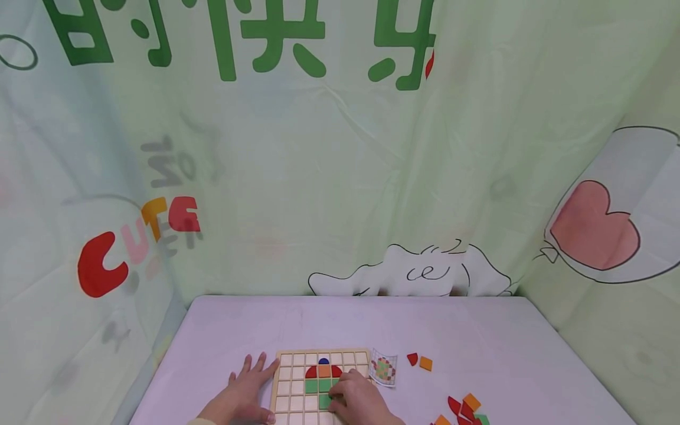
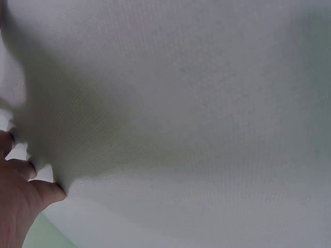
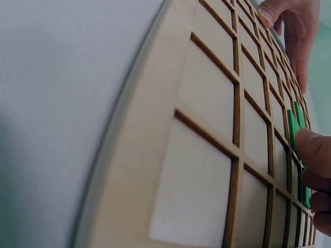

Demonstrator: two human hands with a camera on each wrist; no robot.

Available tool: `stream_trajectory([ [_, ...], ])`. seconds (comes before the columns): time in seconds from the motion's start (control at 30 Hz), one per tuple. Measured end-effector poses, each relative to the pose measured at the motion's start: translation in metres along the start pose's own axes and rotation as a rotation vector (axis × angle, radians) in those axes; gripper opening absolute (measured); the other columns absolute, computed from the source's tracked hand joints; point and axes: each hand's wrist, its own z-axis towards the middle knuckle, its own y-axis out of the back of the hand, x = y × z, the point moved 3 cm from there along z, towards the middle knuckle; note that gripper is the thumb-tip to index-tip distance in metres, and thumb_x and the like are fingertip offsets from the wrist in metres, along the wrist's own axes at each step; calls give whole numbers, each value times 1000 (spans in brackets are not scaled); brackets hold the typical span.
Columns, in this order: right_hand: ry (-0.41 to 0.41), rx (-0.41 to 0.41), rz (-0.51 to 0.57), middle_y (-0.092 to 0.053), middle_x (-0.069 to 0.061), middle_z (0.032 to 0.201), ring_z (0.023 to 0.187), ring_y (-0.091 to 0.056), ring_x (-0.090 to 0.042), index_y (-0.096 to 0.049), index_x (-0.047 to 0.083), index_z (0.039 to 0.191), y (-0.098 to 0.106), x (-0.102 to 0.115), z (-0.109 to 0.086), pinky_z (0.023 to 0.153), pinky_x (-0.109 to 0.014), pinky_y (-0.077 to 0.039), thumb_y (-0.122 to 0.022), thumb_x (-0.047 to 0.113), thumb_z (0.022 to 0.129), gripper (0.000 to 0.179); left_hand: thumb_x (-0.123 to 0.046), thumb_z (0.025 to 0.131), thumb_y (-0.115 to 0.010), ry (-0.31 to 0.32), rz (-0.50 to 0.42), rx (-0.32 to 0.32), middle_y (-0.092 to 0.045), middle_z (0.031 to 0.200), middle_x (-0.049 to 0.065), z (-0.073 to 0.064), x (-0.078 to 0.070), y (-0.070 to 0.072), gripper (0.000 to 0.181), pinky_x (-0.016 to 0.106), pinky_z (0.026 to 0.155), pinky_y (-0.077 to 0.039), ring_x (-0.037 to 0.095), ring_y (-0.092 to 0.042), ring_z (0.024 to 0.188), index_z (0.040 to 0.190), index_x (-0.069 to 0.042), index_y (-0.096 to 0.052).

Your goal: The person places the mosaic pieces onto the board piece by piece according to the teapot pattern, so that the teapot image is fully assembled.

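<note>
A wooden grid board (image 1: 284, 389) lies on the table. Set in its cells are a blue piece (image 1: 323, 361), an orange square (image 1: 324, 371) between two red quarter-round pieces (image 1: 311, 372), and a row of green squares (image 1: 311, 386). Below that row, my right hand (image 1: 361, 398) pinches a green square tile (image 1: 324, 402) at its cell with thumb and curled fingertips; the fingers hide part of it. My left hand (image 1: 244, 392) rests at the board's left edge, fingers spread. In the left wrist view, only part of the left hand (image 2: 26, 199) shows.
A small printed pattern card (image 1: 383, 368) lies against the board's right side. Beyond it are a red piece (image 1: 412, 359) and an orange square (image 1: 426, 363). Loose red, orange and green pieces (image 1: 464, 410) lie nearer at the right. A printed curtain (image 1: 297, 177) hangs behind the table.
</note>
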Motion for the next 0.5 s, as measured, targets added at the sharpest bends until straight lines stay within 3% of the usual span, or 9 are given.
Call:
stream_trajectory([
  [0.2,-67,-15,94,-68,14,89,85,-52,-1,-81,15,98,8,-12,-7,75,-26,-51,-78,24,88,14,-29,61,-97,-10,-1,-8,-31,163,29,0,-1,0,107,84,110,-17,61,-13,151,153,-10,-46],
  [0.37,-232,-27,206,-67,9,91,85,-52,-7,-79,10,104,23,-33,-17,75,-30,-52,-76,22,91,18,-29,61,-97,-9,0,-10,-31,163,29,-1,0,0,107,84,110,-17,61,-13,151,153,-10,-46],
  [0.5,-341,-92,242,-69,4,92,85,-56,-12,-78,7,105,40,-53,-27,77,-34,-57,-78,18,90,18,-30,62,-97,-13,4,-6,-31,163,29,-1,0,1,107,84,110,-18,61,-13,151,154,-10,-46],
])
